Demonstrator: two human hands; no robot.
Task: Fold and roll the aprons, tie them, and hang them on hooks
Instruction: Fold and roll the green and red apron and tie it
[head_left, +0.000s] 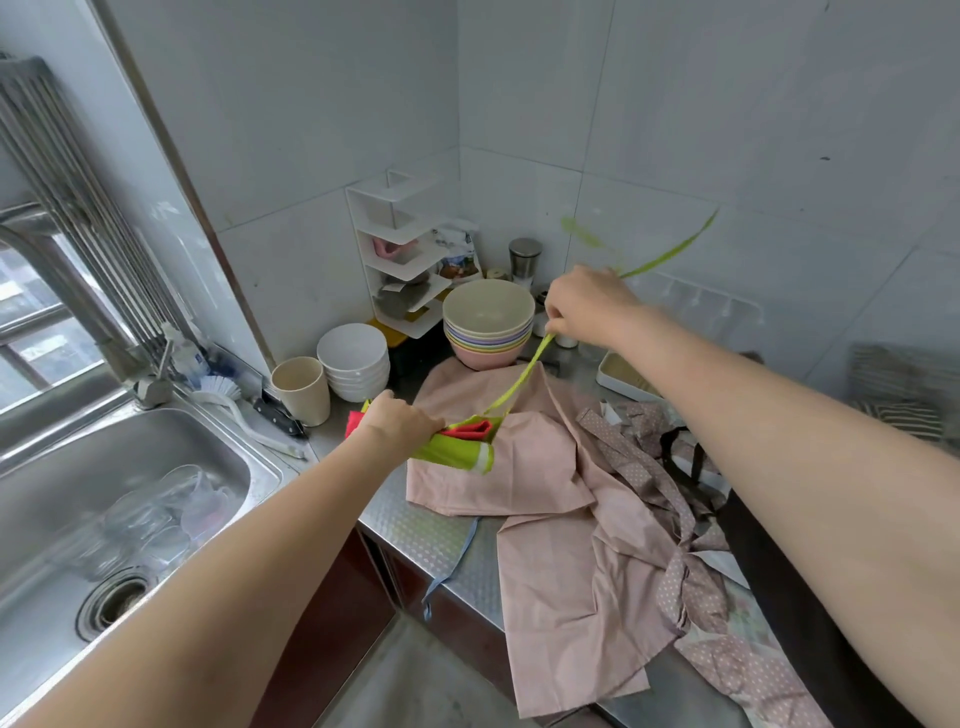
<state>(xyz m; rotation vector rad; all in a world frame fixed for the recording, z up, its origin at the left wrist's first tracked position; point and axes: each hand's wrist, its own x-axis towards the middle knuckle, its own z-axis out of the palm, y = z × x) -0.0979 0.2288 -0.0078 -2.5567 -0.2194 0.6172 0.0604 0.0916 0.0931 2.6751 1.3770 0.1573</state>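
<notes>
Beside the steel sink (130, 467), a metal bench (441, 540) meets tiled walls. Left hand (397, 423) fingers grip the rolled green apron (457, 452); right hand (587, 306) fingers pinch its taut strap (519, 379).

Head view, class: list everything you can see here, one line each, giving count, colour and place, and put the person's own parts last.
Rolled green-and-red cloth apron: one, held above the counter.
Green apron strap: one, pulled taut up and right from the roll.
Pink cloth apron: one, spread on the counter.
Brown dotted apron: one, crumpled, right of the pink one.
Steel counter: one, silver.
Steel sink: one, left, clear glasses inside.
Stacked pastel bowls: one stack, back of the counter.
Stacked white bowls: one stack, beside a beige cup.
White corner shelf: one, in the wall corner.
White hook rail: one, right wall.
Left hand: grips the roll.
Right hand: pinches the strap.
</notes>
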